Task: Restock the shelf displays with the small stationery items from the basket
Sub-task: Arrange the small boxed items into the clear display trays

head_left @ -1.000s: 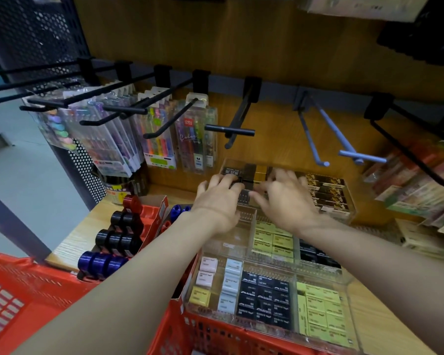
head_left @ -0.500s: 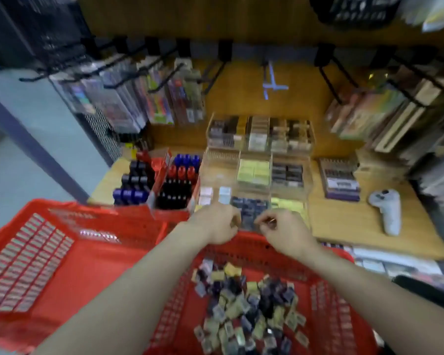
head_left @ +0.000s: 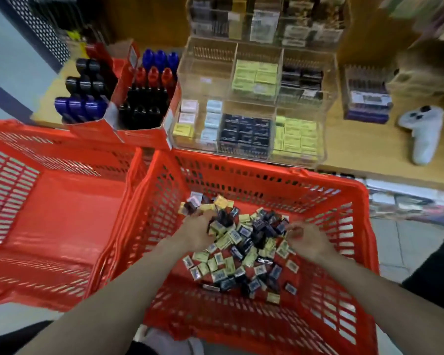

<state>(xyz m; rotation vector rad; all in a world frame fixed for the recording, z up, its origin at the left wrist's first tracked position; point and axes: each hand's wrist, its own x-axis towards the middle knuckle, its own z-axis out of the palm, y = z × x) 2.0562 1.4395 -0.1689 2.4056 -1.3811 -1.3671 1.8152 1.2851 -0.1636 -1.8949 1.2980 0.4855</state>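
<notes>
Both hands in basket point(head_left: 267, 172) – fingers among small boxes point(head_left: 241, 252).

Red basket point(head_left: 267, 175) open on top; both hands reach in unobstructed. Pile of small packets point(head_left: 241, 247) covers floor centre; bare mesh floor at 6 o'clock. Far wall at 12 o'clock sits just below the clear acrylic display point(head_left: 254, 103). Second basket point(head_left: 62, 201) at 9 o'clock, touching.
</notes>
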